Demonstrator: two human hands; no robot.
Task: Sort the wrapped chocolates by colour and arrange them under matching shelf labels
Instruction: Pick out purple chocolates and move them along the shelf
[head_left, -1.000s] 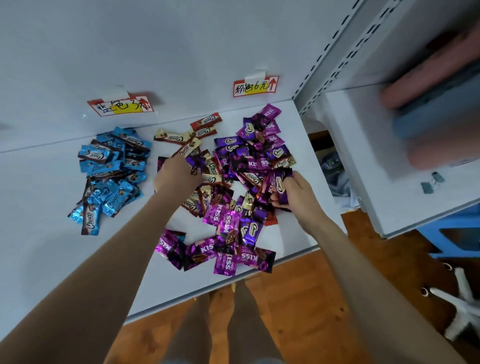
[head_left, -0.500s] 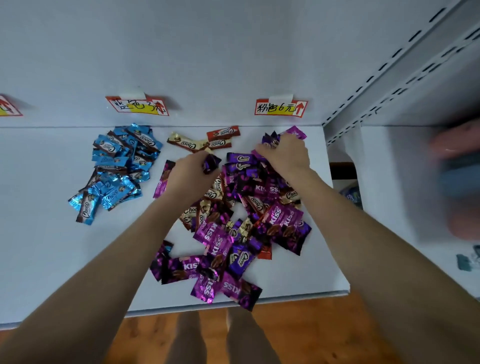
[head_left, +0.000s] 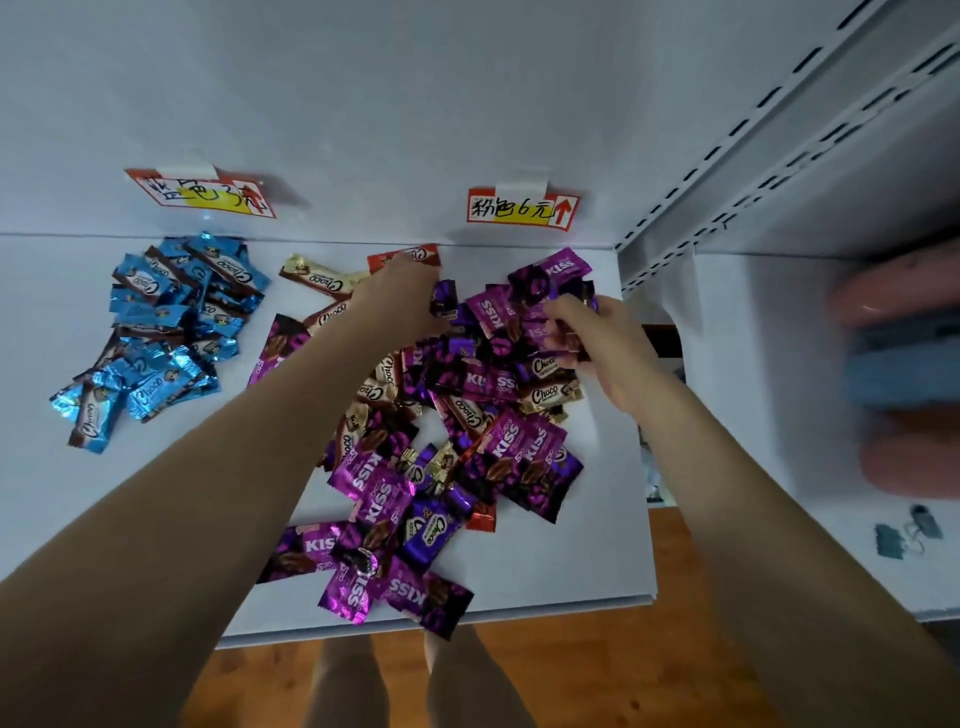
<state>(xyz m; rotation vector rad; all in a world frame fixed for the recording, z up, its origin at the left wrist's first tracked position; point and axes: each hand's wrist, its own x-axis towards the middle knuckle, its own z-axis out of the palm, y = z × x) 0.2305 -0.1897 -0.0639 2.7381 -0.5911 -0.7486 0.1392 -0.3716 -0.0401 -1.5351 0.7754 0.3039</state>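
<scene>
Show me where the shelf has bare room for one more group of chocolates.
Bare shelf lies in front of the blue Choco pile and in the front right corner beside the mixed pile. It is crowded under the right label, where the left hand reaches and the right hand grips KISS chocolates.

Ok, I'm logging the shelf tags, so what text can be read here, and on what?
"粉色6元", red up arrow: right shelf label.
"蓝色3元", partly blurred: left shelf label.
"KISS": pink wrappers.
"Choco": blue wrappers, gold wrappers, purple wrappers.
Smaller print on wrappers: too small to read.
</scene>
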